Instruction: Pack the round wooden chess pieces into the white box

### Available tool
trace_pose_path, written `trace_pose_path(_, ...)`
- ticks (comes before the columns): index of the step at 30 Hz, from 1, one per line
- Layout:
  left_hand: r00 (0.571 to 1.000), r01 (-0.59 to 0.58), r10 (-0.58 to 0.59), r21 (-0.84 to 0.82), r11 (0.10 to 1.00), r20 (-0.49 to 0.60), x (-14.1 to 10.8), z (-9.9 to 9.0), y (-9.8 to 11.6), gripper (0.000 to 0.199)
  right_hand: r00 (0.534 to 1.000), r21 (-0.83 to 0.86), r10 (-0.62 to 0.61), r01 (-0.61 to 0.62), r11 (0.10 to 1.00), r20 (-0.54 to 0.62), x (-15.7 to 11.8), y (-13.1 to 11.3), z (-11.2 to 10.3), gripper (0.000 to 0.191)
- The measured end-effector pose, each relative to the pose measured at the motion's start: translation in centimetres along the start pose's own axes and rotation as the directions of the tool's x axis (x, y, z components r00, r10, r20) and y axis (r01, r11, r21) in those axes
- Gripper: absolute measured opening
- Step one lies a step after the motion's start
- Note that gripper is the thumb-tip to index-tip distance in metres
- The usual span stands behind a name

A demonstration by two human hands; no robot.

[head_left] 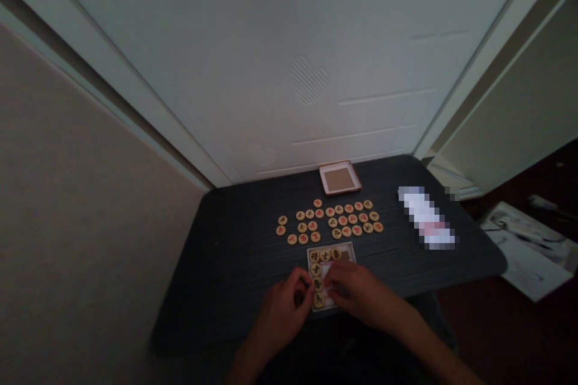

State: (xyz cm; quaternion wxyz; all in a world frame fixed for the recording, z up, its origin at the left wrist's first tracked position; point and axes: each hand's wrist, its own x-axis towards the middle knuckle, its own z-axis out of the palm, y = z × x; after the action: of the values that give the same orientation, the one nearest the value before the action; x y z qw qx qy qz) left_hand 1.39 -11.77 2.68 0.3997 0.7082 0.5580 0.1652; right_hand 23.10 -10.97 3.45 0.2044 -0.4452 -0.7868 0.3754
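A shallow white box [332, 245] stands near the table's front edge, with several round xiangqi pieces bearing black characters along its far and left sides. My left hand [286, 301] is at the box's left wall, thumb and forefinger curled close together beside the black-marked piece [317, 284]. Over the right part of the box is my right hand [354, 287], its fingers bent inward and pointing at the same column. Whatever lies between the fingertips of either hand is too small and dark to make out. The right hand hides part of the box floor.
Beyond the box, several loose xiangqi pieces [353, 219] with red or black characters lie in loose rows on the dark table [235, 252]. An open box lid [339, 179] rests at the back against the white door [217, 60]. A blurred-out pale object [427, 216] lies at right.
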Motion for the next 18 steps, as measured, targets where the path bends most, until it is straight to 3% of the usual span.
trace_pose_path(5,1.0,0.022,-0.021,-0.019,1.0,0.015,0.0,-1.0,0.3,0.014,0.998,0.039,-0.015,0.017,0.999,-0.061,-0.7,0.8,-0.8,0.016)
trace_pose_path(10,0.998,0.061,-0.062,0.109,0.992,0.0,0.0,-0.7,0.7,0.013,0.983,0.075,-0.034,0.048,0.996,-0.179,-1.2,1.4,-1.3,0.03)
trace_pose_path(18,0.993,0.12,-0.118,0.345,0.931,-0.026,0.2,0.7,1.9,0.03,0.99,-0.006,-0.08,0.08,0.997,-0.114,-1.2,0.8,-0.6,0.03)
